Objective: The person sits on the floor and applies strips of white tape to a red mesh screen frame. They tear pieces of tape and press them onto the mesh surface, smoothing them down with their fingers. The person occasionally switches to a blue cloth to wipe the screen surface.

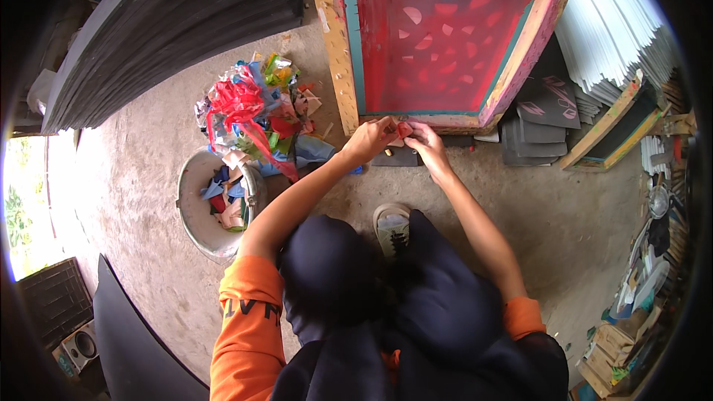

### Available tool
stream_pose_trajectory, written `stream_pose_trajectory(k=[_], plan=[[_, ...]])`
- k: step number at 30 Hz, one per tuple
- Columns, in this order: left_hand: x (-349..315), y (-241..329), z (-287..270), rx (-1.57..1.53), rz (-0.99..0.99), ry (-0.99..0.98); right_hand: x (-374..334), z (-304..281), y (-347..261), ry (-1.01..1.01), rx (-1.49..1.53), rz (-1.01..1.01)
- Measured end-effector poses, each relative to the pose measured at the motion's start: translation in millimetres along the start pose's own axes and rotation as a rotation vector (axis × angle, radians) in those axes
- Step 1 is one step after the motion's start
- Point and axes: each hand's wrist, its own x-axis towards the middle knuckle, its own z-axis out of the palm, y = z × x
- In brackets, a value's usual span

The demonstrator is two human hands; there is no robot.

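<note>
My left hand [369, 141] and my right hand [429, 150] meet close together at the lower edge of a large wooden printing screen [340, 59]. Between their fingertips is a small red piece [404, 130], too small to make out exactly; both hands are pinched on it. The screen leans up in front of me, its mesh smeared red with pale cut-out shapes. Just below my hands a dark flat piece [399, 157] lies on the concrete floor.
To the left stand a grey bucket [194, 217] of fabric scraps and a heap of coloured scraps [239, 104]. Stacked dark sheets [186, 15] fill the far left. White sheets [605, 11], dark boards [531, 141] and a smaller screen [605, 130] are on the right. My shoe [392, 230] is below.
</note>
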Motion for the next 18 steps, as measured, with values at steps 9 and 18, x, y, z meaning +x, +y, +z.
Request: stream_pose_trajectory(k=[9,18], plan=[[18.4,6.2,2.6,-0.423,-0.168,-0.095,16.8,-18.1,-11.2,0.012,-0.055,0.052],[34.9,28.4,-33.1,-0.511,-0.020,-0.137,3.4,-31.4,-74.3,-0.129,0.463,0.238]])
